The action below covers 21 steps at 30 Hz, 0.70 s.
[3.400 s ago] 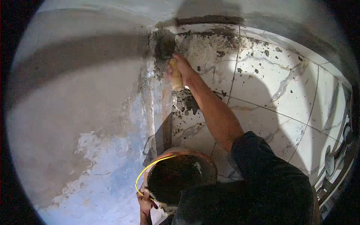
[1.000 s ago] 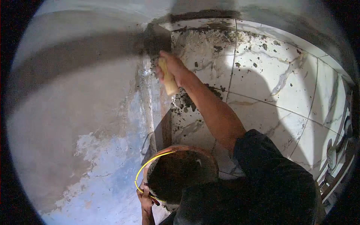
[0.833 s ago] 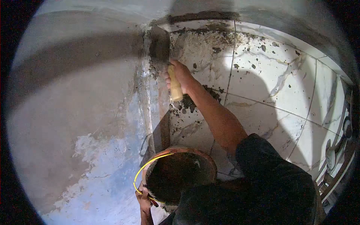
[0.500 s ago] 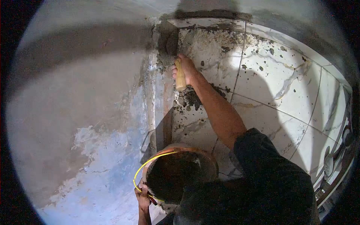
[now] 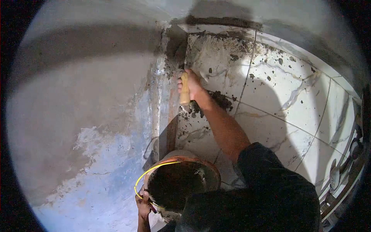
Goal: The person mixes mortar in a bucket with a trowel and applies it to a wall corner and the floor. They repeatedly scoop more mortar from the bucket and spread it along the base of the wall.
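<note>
My right hand (image 5: 192, 84) is closed round the wooden handle (image 5: 184, 91) of a tool, beside the corner strip where wall and tiles meet. The tool's working end is hard to make out against the dark mortar (image 5: 177, 44) there. At the bottom, my left hand (image 5: 143, 205) grips the rim of an orange-brown bucket (image 5: 215, 170) near its yellow handle (image 5: 146, 172). Dark material lies inside the bucket. Grey mortar crumbs (image 5: 220, 99) are on the tile close to my right wrist.
White marbled tiles (image 5: 278, 92) with dark spatters spread to the right. A grey wall (image 5: 85, 85) with a bluish, peeling lower part (image 5: 112, 170) stands at the left. Metal objects (image 5: 334, 174) sit at the right edge.
My right hand and the wooden handle have shifted slightly down along the strip. The bucket and my left hand appear a little further left and lower in view.
</note>
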Each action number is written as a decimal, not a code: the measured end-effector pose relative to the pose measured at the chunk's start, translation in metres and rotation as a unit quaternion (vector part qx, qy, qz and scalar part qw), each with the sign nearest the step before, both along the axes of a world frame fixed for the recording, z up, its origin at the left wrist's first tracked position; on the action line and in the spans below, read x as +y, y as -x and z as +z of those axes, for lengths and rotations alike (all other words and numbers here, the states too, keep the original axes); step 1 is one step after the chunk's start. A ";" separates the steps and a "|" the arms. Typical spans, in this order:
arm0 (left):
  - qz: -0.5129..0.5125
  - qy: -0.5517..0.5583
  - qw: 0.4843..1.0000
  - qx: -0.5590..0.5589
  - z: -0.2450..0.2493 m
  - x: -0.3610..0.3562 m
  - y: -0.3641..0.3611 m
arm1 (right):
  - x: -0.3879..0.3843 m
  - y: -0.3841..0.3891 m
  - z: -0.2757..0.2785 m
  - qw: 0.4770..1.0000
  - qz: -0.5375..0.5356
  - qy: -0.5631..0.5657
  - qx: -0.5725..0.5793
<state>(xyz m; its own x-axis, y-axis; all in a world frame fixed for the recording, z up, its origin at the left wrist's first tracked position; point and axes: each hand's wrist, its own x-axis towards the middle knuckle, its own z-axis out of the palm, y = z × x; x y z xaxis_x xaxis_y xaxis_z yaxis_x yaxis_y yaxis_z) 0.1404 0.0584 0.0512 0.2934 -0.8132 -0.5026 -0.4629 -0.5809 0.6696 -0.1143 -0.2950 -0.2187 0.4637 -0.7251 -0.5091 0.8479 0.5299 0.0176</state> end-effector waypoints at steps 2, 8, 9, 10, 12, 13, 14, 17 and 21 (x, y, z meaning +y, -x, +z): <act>-0.173 -0.045 0.953 -0.244 -0.007 0.049 -0.079 | 0.005 -0.005 0.034 0.998 0.001 0.031 0.061; 0.045 0.040 0.996 0.063 -0.004 -0.008 0.005 | 0.040 0.003 0.073 0.995 0.061 0.085 0.008; 0.038 0.053 0.996 0.059 -0.004 -0.007 0.006 | 0.036 0.004 0.067 0.996 0.048 0.058 0.046; 0.032 0.062 0.996 0.053 -0.001 -0.008 0.014 | 0.032 0.010 0.060 0.996 0.035 0.028 0.083; 0.018 0.005 0.999 0.030 -0.012 0.031 -0.047 | 0.025 0.005 0.044 0.997 0.021 -0.009 0.073; 0.021 0.003 0.998 0.060 -0.007 0.020 -0.032 | 0.028 -0.001 0.039 0.999 0.029 0.007 0.033; 0.021 0.004 0.996 0.091 -0.003 0.006 -0.016 | 0.028 -0.003 0.038 0.999 0.035 0.027 -0.005; 0.015 0.031 0.999 0.029 0.014 -0.017 0.023 | 0.047 0.016 0.068 0.993 0.079 0.052 0.064; 0.017 -0.009 1.000 0.022 0.001 0.007 -0.014 | 0.023 0.052 0.047 0.963 0.055 0.114 0.238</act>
<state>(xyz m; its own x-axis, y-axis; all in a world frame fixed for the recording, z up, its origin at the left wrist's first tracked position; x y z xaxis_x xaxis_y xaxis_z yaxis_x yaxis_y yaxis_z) 0.1548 0.0659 0.0521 0.2990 -0.7940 -0.5293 -0.4133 -0.6078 0.6781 -0.1663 -0.2724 -0.1720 0.2978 -0.8027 -0.5167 0.6694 0.5615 -0.4864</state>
